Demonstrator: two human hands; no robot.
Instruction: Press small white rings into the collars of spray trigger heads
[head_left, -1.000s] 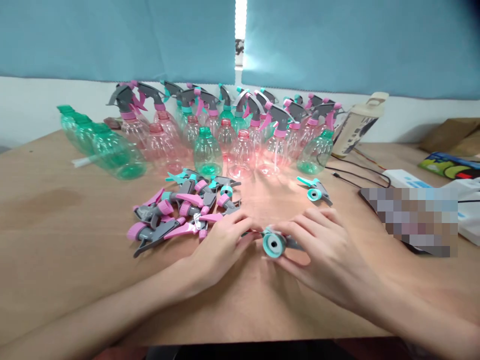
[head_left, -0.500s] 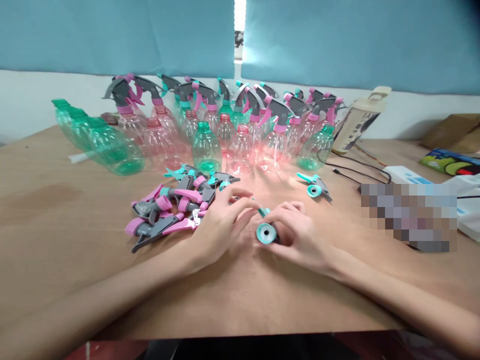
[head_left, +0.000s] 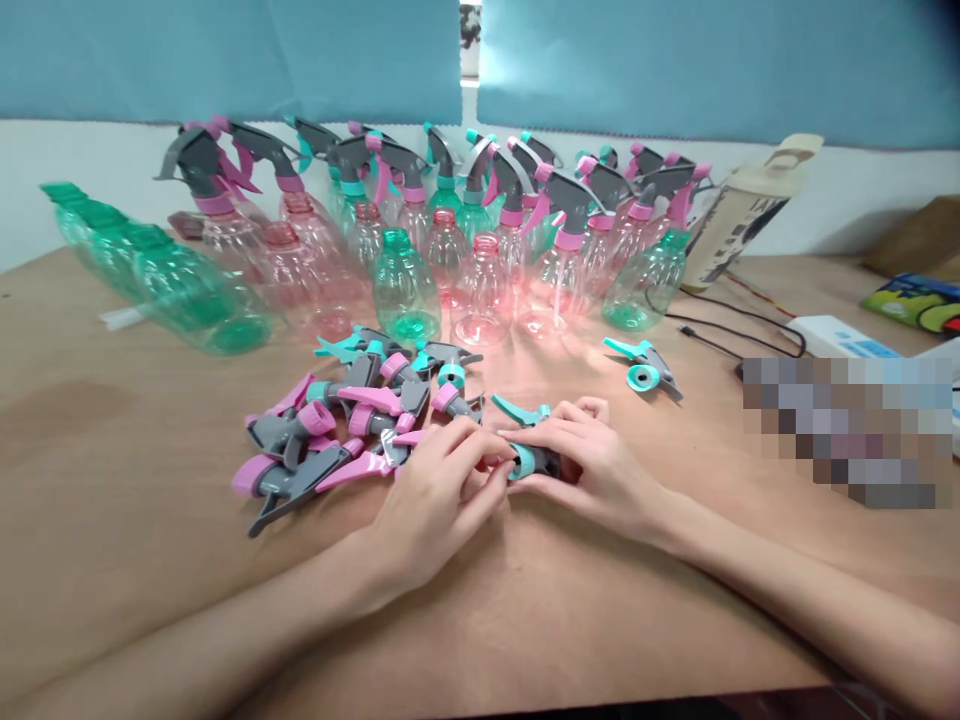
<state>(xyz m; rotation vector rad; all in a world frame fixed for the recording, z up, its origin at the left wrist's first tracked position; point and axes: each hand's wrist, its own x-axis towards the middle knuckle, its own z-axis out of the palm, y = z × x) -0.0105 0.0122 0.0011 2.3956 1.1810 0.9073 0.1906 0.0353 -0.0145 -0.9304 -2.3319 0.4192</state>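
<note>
My right hand (head_left: 600, 465) is closed around a grey and turquoise trigger spray head (head_left: 531, 461) just above the table. Its turquoise collar faces left, and its trigger sticks out beyond my fingers. The fingertips of my left hand (head_left: 442, 490) are pinched together at the collar's open end. Whether they also hold something small is hidden. Left of my left hand lies a pile of loose spray heads (head_left: 300, 430), grey with pink or turquoise parts. One more turquoise spray head (head_left: 643, 377) lies apart, beyond my right hand.
Clear pink bottles (head_left: 480, 300) and green bottles (head_left: 407, 290) stand in rows at the back, several topped with spray heads. Green bottles (head_left: 187, 290) stand at the left. A beige bottle (head_left: 739, 220), black cable (head_left: 750, 325), white box (head_left: 840, 338) and blurred-out object (head_left: 832, 430) are on the right.
My left hand has moved in to the spray head's collar, its fingers now pinched. The collar has turned from facing me to facing left. The view has shifted slightly.
</note>
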